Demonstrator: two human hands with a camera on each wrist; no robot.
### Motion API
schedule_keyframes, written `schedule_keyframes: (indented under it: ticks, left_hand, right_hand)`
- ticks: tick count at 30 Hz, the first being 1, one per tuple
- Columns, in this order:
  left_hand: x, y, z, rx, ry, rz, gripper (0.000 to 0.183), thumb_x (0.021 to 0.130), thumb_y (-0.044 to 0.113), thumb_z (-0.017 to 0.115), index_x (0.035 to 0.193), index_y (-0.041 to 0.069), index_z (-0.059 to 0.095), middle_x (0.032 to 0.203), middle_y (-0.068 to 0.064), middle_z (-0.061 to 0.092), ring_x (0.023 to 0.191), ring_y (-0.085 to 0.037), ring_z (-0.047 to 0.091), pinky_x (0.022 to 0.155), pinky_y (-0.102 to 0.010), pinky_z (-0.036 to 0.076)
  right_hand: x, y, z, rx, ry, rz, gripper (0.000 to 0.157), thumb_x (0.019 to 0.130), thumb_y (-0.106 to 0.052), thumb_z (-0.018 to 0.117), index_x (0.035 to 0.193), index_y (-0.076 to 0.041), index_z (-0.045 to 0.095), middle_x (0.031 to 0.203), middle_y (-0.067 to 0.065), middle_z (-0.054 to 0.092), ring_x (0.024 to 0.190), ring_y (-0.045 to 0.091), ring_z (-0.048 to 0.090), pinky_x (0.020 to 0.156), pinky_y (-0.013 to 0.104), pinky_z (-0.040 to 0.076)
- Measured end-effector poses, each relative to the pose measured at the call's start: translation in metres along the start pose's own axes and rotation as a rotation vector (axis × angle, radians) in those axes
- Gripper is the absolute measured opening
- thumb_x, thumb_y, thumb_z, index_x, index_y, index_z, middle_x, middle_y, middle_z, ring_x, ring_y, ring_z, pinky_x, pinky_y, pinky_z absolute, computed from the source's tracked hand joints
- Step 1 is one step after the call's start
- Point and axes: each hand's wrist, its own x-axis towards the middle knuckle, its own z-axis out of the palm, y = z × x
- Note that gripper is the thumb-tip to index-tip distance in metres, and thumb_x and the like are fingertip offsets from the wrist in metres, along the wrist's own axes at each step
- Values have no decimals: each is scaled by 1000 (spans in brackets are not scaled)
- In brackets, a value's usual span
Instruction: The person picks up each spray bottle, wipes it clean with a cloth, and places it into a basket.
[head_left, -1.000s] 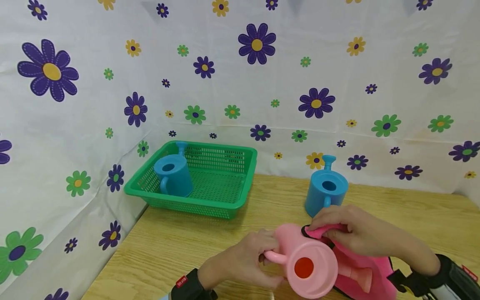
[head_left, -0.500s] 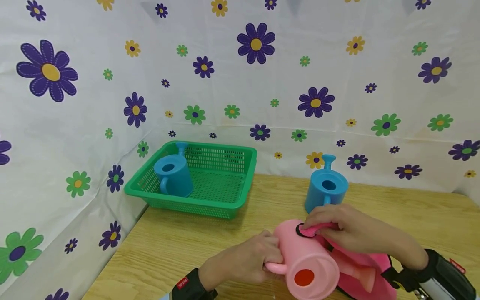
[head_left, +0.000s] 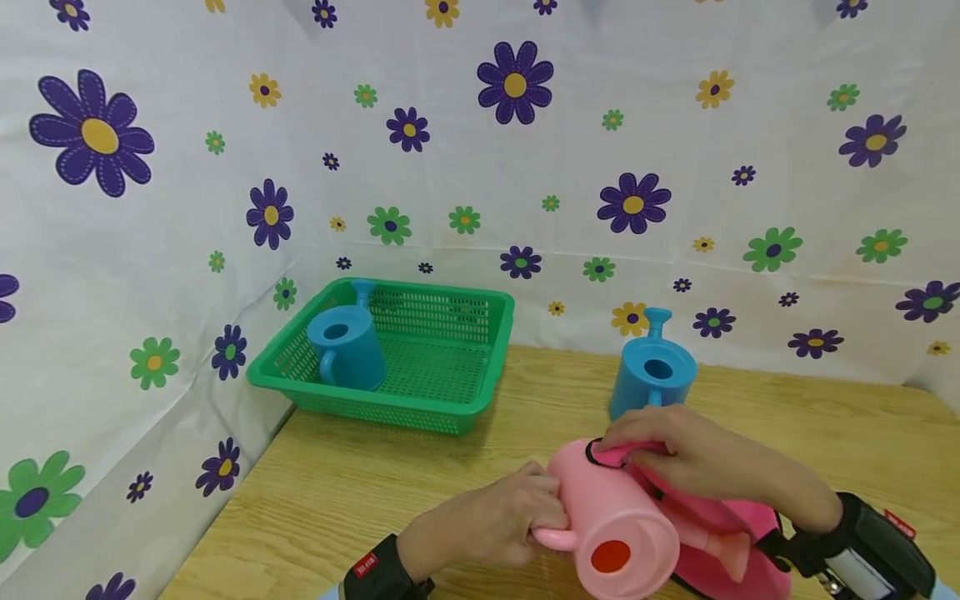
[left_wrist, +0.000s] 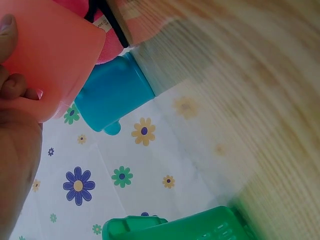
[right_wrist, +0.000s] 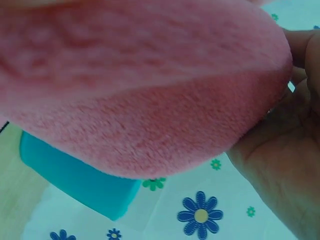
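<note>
Rearward, a flower-printed sheet (head_left: 450,167) backs the wood-grain table (head_left: 337,475). In front and to the right of the green basket (head_left: 375,407), the left hand (head_left: 510,517) grips a pink watering can (head_left: 600,504) by its handle; the right hand (head_left: 682,454) pinches a pink cloth (head_left: 761,578) against its side.

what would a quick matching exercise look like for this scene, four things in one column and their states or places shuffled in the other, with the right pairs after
Things
1. green basket
2. pink watering can
3. pink cloth
4. blue watering can at the picture's right

States or places
A. held in the right hand
B. upright on the wooden table
C. contains a second blue can
D. tilted, gripped by the left hand

Right pairs: 1-C, 2-D, 3-A, 4-B
</note>
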Motion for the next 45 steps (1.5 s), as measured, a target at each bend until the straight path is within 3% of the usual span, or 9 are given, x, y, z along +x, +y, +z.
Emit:
schedule_keyframes:
  ticks: [7, 15, 21, 28, 33, 38, 45]
  left_hand:
    - [-1, -2, -1, 26, -18, -5, 36, 70, -8, 69, 58, 14, 43, 57, 5, 35, 66, -9, 37, 70, -22, 32]
    - [-3, -2, 4, -12, -33, -65, 38, 71, -7, 69, 58, 14, 41, 58, 5, 32, 66, -10, 36, 68, -23, 28]
    - [-4, -5, 3, -44, -25, -58, 37, 68, -8, 68, 59, 13, 40, 59, 4, 29, 65, -9, 33, 69, -21, 27]
    - [-4, -5, 3, -111, 0, -103, 25, 76, 6, 77, 62, 14, 57, 56, 7, 48, 66, -5, 44, 66, -17, 31]
    - [-5, -4, 3, -110, 4, -104, 21, 76, 7, 77, 63, 14, 62, 57, 7, 52, 65, -4, 45, 67, -16, 36]
    - [-5, -3, 2, -69, 7, -73, 27, 76, 5, 76, 60, 14, 56, 56, 7, 50, 64, -5, 44, 67, -16, 39]
    - [-5, 2, 3, -175, -5, -98, 36, 76, -3, 70, 57, 13, 44, 58, 4, 32, 62, -8, 36, 66, -18, 27]
  right_hand:
    - [-6, -11, -5, 16, -40, -25, 40, 87, 2, 65, 119, -21, 70, 118, -2, 69, 108, 15, 62, 82, 41, 59]
    - [-11, -24, -5, -10, -78, -73, 44, 86, 3, 66, 121, -25, 68, 121, -3, 67, 112, 17, 59, 84, 49, 57]
    - [-15, -33, -8, -38, -95, -128, 49, 83, 3, 69, 122, -25, 67, 121, -5, 67, 110, 15, 58, 81, 46, 59]
    - [-17, -32, -14, 73, -100, -201, 53, 82, 14, 63, 123, -20, 67, 121, 2, 68, 110, 17, 59, 81, 41, 59]
    - [-16, -26, -15, 157, -123, -151, 54, 83, 17, 59, 123, -17, 67, 122, 4, 68, 112, 18, 59, 84, 40, 59]
    - [-14, -18, -14, 161, -123, -113, 51, 84, 16, 58, 123, -17, 67, 121, 3, 69, 109, 17, 61, 82, 38, 59]
    - [-12, -8, -9, 201, -120, -70, 45, 88, 11, 58, 122, -17, 68, 120, 3, 69, 107, 17, 61, 79, 35, 60]
